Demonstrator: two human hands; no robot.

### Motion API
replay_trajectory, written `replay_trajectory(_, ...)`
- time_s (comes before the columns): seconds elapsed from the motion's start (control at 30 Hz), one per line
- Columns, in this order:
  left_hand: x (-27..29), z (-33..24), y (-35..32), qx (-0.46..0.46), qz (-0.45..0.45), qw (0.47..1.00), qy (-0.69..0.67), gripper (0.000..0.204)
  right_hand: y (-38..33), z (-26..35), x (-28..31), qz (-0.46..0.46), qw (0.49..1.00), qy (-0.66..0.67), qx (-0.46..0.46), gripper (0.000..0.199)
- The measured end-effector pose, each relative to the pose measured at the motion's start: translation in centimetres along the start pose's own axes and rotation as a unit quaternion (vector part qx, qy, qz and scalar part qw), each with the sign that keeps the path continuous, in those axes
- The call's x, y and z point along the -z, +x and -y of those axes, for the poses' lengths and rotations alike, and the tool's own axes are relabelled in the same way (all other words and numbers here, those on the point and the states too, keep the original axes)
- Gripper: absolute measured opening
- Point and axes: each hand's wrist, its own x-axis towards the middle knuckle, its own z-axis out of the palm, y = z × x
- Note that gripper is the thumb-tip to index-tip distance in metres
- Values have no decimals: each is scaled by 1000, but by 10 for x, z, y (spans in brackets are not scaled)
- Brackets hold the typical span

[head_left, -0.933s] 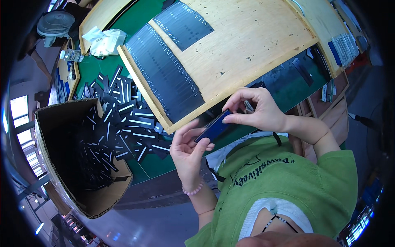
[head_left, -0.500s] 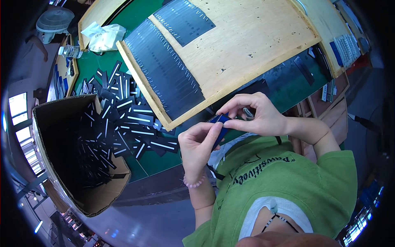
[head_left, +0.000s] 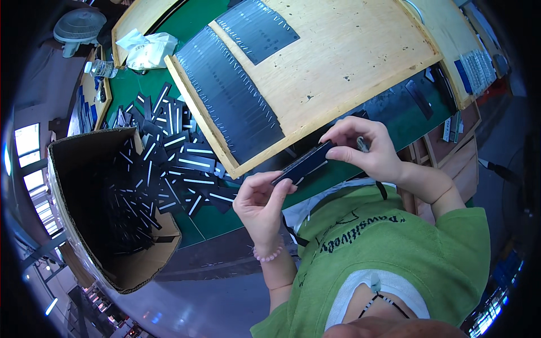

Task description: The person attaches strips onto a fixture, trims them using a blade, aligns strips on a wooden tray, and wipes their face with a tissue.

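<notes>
A narrow, flat dark strip [head_left: 304, 163] is stretched between my two hands just in front of the wooden tray. My left hand [head_left: 259, 205] pinches its lower left end between thumb and fingers. At the upper right end, my right hand [head_left: 372, 155] grips it with thumb and fingertips. A small greyish, shiny object [head_left: 362, 144] is tucked in the right hand's fingers; its kind is unclear. Rows of similar dark strips [head_left: 228, 96] with light tips along their edges lie in the wooden tray [head_left: 338, 114], filling its left side.
Left of the tray, loose black pieces with white stripes [head_left: 186, 152] are heaped on the green table [head_left: 208, 228]. They run into an open cardboard box [head_left: 160, 256] on its side. Farther back are a white plastic bag [head_left: 147, 52], a clear bottle [head_left: 101, 69] and a fan [head_left: 79, 25].
My hands have moved apart, the left going left and the right slightly up. The dark strip, mostly covered by fingers before, now shows lengthwise between them.
</notes>
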Motion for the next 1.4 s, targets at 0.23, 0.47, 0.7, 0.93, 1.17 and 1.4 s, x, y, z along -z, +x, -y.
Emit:
replay_trajectory(0.23,-11,6,3,-79,-128,988,-36,25,-4,-4,-3,72,994,70,-53,17)
replay_trajectory(0.47,-19,8,-3,-44,-83,996,-7,14,-6,-6,-20,-3,1000,-17,20,30)
replay_trajectory(0.7,-8,13,0,-16,-92,985,-146,10,-13,-1,-18,95,995,-1,-20,70)
replay_trajectory(0.93,-14,20,-6,178,75,910,-368,16,2,-1,-13,137,972,-18,188,54)
replay_trajectory(1.17,19,-2,10,-79,-93,989,81,28,-7,17,40,102,964,-89,227,47)
replay_trajectory(1.4,107,28,64,-81,-283,681,671,65,-8,-2,57,29,852,-466,235,38)
